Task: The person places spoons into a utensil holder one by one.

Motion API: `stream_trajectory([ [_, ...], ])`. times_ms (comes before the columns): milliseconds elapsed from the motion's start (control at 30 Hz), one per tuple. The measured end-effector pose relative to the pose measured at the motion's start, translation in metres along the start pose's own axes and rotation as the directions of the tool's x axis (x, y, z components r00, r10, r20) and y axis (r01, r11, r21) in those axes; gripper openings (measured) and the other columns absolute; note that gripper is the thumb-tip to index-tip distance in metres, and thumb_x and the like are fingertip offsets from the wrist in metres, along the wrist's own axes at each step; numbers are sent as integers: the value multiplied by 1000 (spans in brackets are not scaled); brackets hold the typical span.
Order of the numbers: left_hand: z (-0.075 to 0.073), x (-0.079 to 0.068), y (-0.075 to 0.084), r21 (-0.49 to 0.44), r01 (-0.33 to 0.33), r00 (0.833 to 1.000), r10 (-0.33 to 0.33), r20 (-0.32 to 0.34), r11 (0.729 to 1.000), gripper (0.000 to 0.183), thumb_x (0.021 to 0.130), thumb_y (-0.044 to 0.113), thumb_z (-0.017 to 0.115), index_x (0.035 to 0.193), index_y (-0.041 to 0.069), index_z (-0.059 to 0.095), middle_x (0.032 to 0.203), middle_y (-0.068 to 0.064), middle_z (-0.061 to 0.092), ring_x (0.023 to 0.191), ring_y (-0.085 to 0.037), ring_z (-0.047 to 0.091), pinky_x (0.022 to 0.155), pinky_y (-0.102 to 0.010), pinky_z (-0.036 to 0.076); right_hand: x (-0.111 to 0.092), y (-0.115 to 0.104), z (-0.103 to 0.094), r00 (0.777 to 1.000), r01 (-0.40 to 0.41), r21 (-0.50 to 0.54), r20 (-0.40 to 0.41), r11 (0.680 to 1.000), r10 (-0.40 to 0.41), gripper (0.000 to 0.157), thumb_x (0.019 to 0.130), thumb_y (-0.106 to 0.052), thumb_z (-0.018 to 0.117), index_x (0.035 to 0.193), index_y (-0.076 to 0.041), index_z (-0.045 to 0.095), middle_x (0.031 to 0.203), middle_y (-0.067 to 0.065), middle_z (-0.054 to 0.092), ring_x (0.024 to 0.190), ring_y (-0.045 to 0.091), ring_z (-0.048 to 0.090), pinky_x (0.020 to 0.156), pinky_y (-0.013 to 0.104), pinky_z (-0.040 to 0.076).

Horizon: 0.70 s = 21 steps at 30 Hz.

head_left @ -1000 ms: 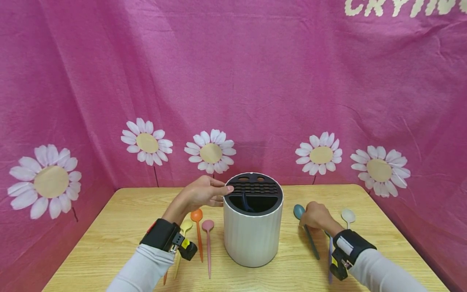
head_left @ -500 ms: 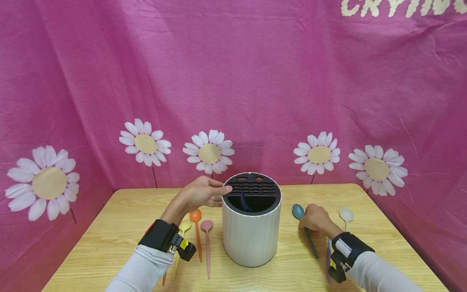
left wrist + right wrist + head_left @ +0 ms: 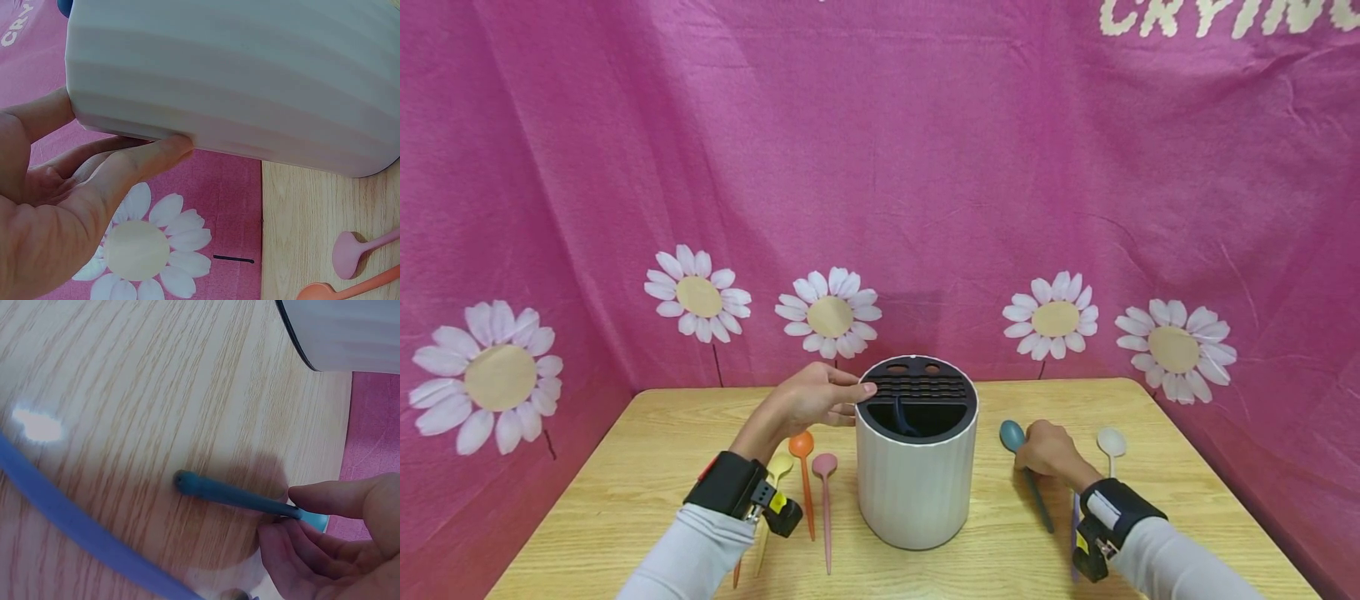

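A white ribbed utensil holder (image 3: 917, 492) with a black slotted lid stands upright mid-table. Through the lid's front opening shows a dark blue handle (image 3: 902, 417). My left hand (image 3: 808, 397) holds the holder at its left rim, thumb over the edge and fingers along the outer wall (image 3: 219, 75). To the right, a teal spoon (image 3: 1012, 435) lies with its bowl toward the back. My right hand (image 3: 1051, 452) pinches its handle (image 3: 234, 495) close to the bowl, thumb on one side and fingers on the other. The hand covers part of the spoon.
Left of the holder lie a pink spoon (image 3: 825, 465), an orange spoon (image 3: 802, 444) and a yellow spoon (image 3: 781, 465), partly under the left wrist. A white spoon (image 3: 1112, 442) and a purple handle (image 3: 94, 540) lie near the right wrist. Pink cloth (image 3: 925, 208) hangs behind the table.
Both hands keep their places on the holder and the teal spoon. The whole head view has shifted slightly; nothing else has visibly moved.
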State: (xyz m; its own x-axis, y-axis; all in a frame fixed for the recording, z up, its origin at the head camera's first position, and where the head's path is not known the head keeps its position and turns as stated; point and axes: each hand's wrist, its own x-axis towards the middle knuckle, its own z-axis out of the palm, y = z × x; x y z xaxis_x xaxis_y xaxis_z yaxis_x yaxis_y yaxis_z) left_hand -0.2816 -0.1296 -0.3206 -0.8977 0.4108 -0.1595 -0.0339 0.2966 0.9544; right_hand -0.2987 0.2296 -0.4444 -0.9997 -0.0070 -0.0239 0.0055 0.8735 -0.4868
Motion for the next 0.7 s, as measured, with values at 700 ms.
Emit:
stream_trajectory([
  [700, -2, 0, -1, -6, -3, 1000, 4, 14, 1000, 42, 101, 21, 65, 132, -7, 63, 121, -19, 72, 116, -35, 69, 98, -46, 57, 1, 1, 4, 1000, -26, 46, 17, 999, 26, 24, 65, -2, 69, 59, -11, 48, 58, 7, 58, 43, 13, 59, 41, 21, 47],
])
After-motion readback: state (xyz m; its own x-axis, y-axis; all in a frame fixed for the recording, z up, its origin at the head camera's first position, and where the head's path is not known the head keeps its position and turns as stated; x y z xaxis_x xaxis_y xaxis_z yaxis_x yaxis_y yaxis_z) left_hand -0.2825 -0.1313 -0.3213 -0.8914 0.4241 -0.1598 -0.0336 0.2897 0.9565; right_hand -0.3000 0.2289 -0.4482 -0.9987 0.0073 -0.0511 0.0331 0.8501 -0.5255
